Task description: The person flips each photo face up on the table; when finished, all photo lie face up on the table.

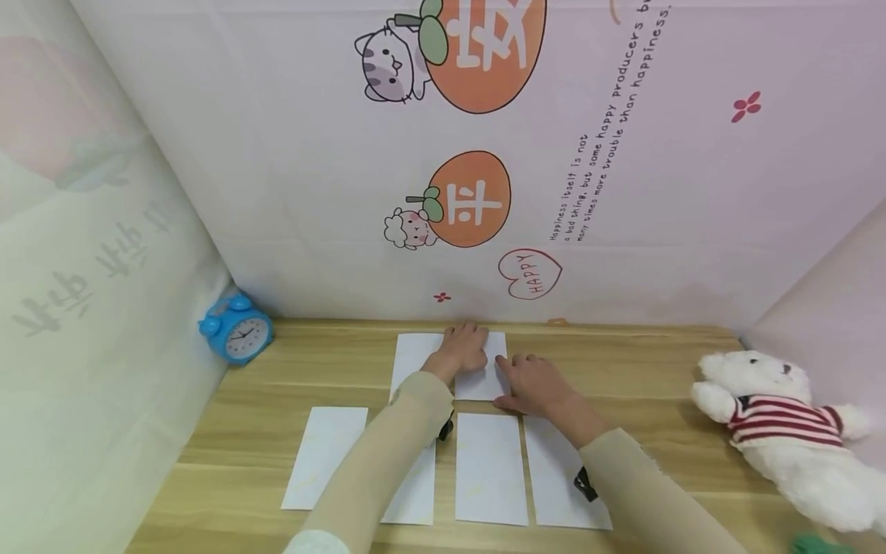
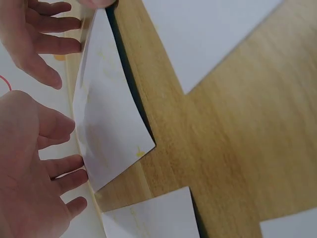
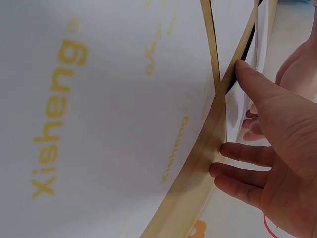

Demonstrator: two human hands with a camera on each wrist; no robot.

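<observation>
White card [image 1: 479, 388]: probably light, flexible; handle by edges. Left hand [image 1: 465, 348] and right hand [image 1: 538, 383] touch it, unclenched.

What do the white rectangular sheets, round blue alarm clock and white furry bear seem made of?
White rectangular sheets: likely matte paper or card; thin, crisp-edged.
Round blue alarm clock: smooth plastic or painted metal, judging by even colour.
White furry bear: probably plush; fuzzy outline.
</observation>
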